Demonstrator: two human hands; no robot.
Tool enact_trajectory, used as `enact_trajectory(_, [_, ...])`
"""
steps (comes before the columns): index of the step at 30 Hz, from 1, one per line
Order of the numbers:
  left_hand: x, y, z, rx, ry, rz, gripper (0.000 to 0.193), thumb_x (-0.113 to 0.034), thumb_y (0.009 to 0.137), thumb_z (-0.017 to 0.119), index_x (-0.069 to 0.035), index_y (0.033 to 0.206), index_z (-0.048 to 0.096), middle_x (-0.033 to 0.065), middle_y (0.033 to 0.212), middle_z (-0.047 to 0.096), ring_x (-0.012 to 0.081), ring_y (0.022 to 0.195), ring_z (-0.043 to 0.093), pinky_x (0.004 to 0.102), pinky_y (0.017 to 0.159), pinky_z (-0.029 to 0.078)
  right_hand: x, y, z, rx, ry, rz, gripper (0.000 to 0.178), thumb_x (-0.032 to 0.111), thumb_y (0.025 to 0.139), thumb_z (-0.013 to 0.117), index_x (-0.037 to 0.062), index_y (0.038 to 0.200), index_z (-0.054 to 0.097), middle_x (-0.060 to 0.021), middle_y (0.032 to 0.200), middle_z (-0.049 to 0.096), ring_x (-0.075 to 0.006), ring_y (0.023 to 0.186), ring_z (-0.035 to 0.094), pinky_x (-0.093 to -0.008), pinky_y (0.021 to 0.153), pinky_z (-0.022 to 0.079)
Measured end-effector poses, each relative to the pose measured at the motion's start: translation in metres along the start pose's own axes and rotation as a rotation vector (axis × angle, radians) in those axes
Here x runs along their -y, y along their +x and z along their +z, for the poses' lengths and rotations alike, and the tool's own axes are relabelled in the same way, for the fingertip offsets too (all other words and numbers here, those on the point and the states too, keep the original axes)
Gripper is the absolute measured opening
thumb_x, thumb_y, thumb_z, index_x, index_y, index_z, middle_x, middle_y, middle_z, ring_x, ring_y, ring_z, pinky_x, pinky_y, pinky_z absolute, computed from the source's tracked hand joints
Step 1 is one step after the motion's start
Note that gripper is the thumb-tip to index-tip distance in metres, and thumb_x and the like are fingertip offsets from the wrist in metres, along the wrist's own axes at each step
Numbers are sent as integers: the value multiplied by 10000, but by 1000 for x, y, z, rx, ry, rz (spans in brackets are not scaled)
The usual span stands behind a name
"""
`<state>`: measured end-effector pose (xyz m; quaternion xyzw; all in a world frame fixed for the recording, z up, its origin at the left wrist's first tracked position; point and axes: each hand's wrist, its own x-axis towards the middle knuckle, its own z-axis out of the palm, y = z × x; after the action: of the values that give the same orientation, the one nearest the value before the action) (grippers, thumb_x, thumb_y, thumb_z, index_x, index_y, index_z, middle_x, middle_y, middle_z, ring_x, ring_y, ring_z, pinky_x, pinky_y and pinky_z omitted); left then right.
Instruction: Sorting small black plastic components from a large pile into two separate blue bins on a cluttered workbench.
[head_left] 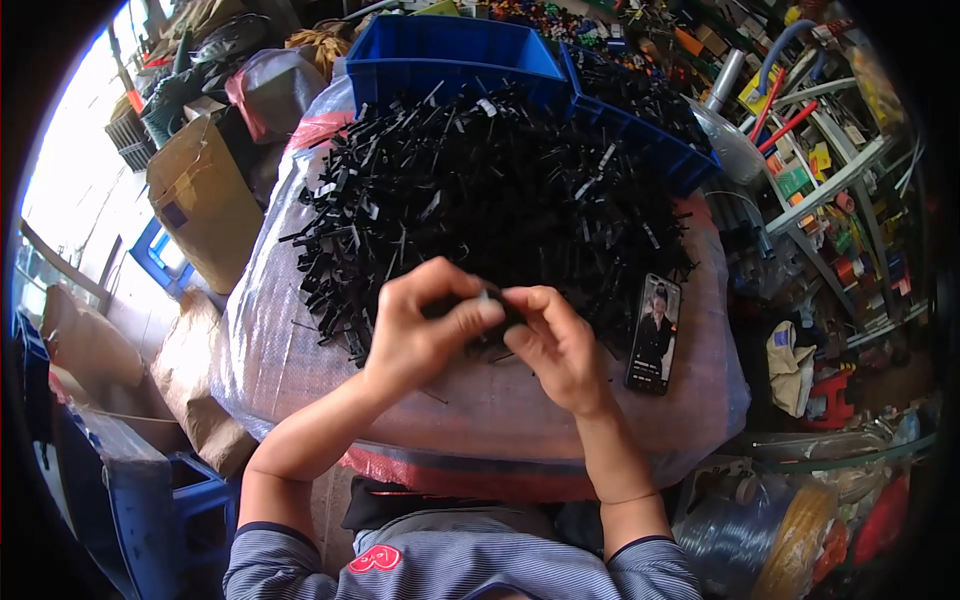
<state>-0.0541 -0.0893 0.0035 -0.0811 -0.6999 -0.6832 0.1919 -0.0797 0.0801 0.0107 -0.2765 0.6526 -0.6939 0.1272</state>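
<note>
My left hand (428, 318) and my right hand (556, 346) meet over the near edge of a big heap of small black strip-like pieces (470, 190). Thumb and fingers of both are pinched together, almost fingertip to fingertip. Something small and dark shows between them, too blurred against the black heap to name. The heap lies on a work surface wrapped in translucent plastic sheeting (480, 415). To the right of my right hand, a phone (655, 335) with a lit screen lies on the sheeting.
Behind the heap stand a blue bin (455, 72) and a second blue bin (645, 140) holding black pieces. Metal shelving (830, 195) crowded with parts rises at right. Cardboard (205, 205) and a blue stool (150, 510) are at left. Wire coils (760, 535) sit lower right.
</note>
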Motion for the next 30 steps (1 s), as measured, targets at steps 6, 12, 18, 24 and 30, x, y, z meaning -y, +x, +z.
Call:
enact_trajectory(6, [-2,0,3,67,-293,-467,159,-169,806,682,-18,802,633,0,623,557,45,509,466,184,478,365,-8,4,4,-166,-938,-735,492,31,640,758,5,1091,563,-123,926,611,-265,782,590,-335,665,499])
enact_trajectory(12, [11,-12,13,45,129,20,190,-103,756,713,39,820,604,30,723,549,88,657,496,226,575,403,-14,2,8,-169,-993,-566,381,-8,683,669,1,1048,564,-123,821,589,-271,709,584,-332,606,485])
enact_trajectory(18, [8,-10,13,85,138,3,214,-83,745,711,32,857,570,39,790,545,87,715,490,238,620,415,-12,6,9,-186,-1048,-593,331,-21,686,633,-13,1006,546,-122,744,543,-285,639,561,-361,556,472])
enact_trajectory(24, [1,22,-24,-174,-727,-146,126,-73,793,627,-28,720,534,160,1070,602,175,822,597,263,656,476,5,58,1,-35,-887,-389,358,-29,726,618,32,1074,563,-100,987,582,-250,853,570,-349,761,469])
enact_trajectory(30, [11,28,-36,-43,-943,-388,119,-128,824,566,-83,933,556,105,922,624,227,832,623,337,702,497,-53,103,-16,-133,-1014,-483,202,-25,745,570,40,936,576,-106,889,608,-285,823,569,-351,725,469])
